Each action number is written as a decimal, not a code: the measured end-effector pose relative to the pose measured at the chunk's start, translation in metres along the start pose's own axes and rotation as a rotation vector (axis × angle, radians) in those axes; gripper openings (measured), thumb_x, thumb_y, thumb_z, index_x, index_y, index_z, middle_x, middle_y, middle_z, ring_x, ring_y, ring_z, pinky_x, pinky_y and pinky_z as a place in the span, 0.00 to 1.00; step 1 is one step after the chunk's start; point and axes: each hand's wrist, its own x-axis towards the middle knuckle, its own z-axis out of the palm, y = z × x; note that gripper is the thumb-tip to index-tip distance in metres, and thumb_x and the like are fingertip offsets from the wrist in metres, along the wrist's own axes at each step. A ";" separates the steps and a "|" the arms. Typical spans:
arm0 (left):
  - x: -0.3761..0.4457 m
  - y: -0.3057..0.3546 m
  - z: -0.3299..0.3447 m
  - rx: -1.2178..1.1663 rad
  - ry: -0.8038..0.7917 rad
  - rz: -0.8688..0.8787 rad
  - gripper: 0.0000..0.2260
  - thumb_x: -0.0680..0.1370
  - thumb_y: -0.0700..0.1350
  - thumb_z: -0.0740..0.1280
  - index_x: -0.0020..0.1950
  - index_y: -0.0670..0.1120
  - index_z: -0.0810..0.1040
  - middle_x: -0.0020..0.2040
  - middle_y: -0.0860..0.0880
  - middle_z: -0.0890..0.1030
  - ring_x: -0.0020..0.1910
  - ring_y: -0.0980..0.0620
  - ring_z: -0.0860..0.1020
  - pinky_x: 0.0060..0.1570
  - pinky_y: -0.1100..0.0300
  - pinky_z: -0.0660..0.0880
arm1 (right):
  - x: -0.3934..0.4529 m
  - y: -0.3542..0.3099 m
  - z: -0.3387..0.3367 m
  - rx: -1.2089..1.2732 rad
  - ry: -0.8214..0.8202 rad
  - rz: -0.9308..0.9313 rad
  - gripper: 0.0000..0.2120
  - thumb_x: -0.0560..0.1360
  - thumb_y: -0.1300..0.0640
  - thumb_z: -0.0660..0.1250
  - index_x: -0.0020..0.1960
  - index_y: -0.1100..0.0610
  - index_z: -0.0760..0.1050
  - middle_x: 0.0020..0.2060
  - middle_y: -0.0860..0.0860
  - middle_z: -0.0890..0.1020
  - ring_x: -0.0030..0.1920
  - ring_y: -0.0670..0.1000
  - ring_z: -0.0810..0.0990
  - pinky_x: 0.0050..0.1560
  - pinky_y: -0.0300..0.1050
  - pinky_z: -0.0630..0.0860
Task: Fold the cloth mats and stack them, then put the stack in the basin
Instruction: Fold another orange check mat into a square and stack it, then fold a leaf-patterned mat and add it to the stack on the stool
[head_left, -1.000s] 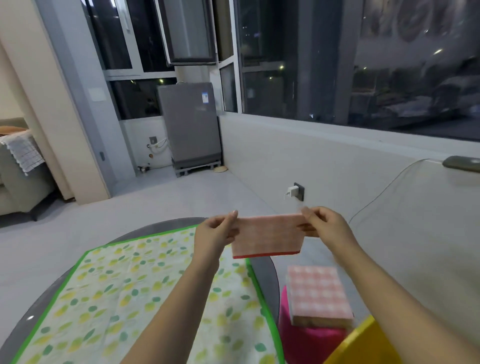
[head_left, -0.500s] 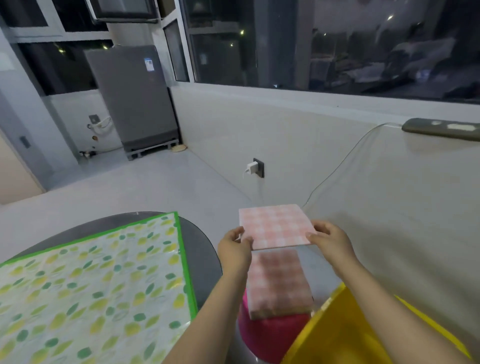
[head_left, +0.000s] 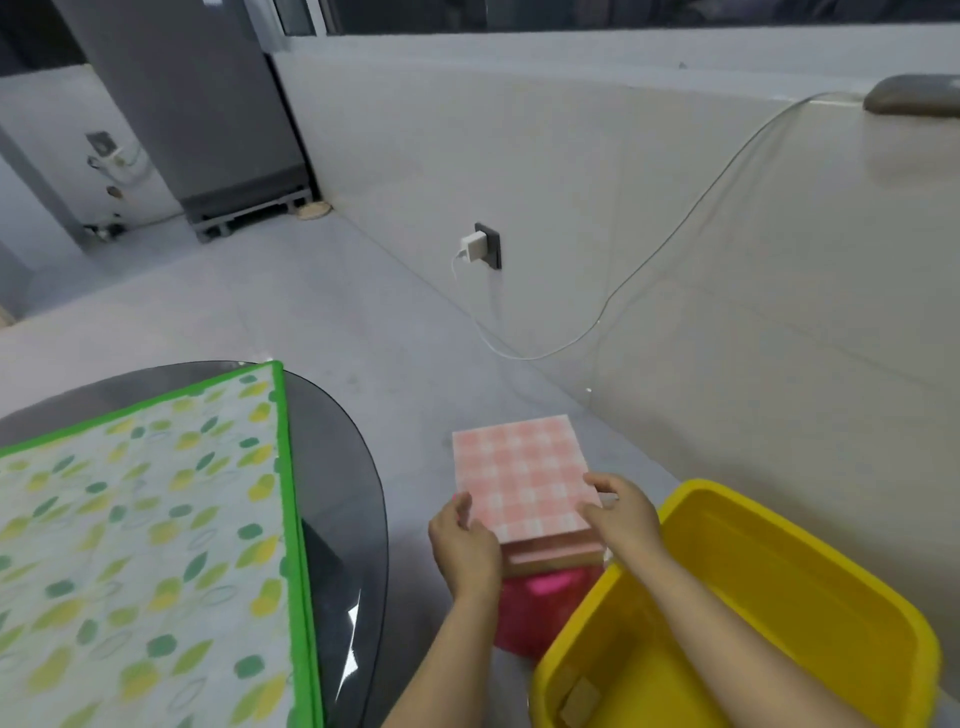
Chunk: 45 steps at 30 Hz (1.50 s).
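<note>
Step in hand: you are laying a folded pink check mat (head_left: 519, 480) onto the stack (head_left: 553, 557) of mats already folded; this looks like the stacking stage, late in the task.
Left hand (head_left: 464, 545): at the mat's 7 o'clock corner, fingers curled at the near left edge and pinching it, thumb on top.
Right hand (head_left: 621, 506): at the mat's 4 o'clock corner, fingers curled over the near right edge and pinching it.
Top mat: flat and square-folded, lying on or just above the stack; you cannot tell from here whether it has fully settled. Its near edge sits slightly back from the layers under it, so those show as a pink and tan band at 6 o'clock.
Stack: it rests on a pink stool (head_left: 540, 608), just beside the round dark glass table (head_left: 343, 467).
Basin: the yellow basin (head_left: 810, 561) stands at 4 o'clock from the stack, touching or nearly touching the stool, with only a small tag-like thing seen inside.
Table: a leaf-print cloth with a green border (head_left: 145, 519) lies spread at 9 o'clock; no unfolded pink mat shows on it.
Next move: square the top mat to the layers below, then let go. If no mats remain, grip the whole stack from both sides, low enough to catch the bottom layer, and carry it across to the basin.
Risk: the layers can slide apart if you squeeze only the top ones.
</note>
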 end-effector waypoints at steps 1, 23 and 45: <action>-0.002 -0.004 0.000 0.018 0.001 0.010 0.18 0.76 0.29 0.58 0.63 0.41 0.75 0.62 0.46 0.78 0.60 0.48 0.76 0.62 0.58 0.70 | -0.001 0.003 0.002 -0.030 0.002 -0.015 0.17 0.71 0.65 0.70 0.59 0.58 0.77 0.58 0.53 0.78 0.59 0.54 0.76 0.59 0.44 0.70; 0.005 -0.043 0.000 0.183 0.000 0.071 0.14 0.76 0.31 0.62 0.59 0.41 0.77 0.59 0.43 0.74 0.60 0.46 0.73 0.58 0.60 0.70 | -0.005 0.036 0.022 -0.209 0.017 -0.059 0.17 0.72 0.64 0.70 0.60 0.58 0.76 0.58 0.56 0.76 0.59 0.58 0.74 0.62 0.52 0.72; -0.090 0.108 -0.112 -0.009 -0.089 0.560 0.13 0.78 0.37 0.58 0.54 0.52 0.76 0.55 0.52 0.75 0.50 0.58 0.75 0.46 0.73 0.68 | -0.128 -0.147 -0.035 0.010 -0.186 -0.505 0.10 0.74 0.56 0.68 0.52 0.44 0.77 0.41 0.43 0.81 0.41 0.46 0.78 0.41 0.30 0.71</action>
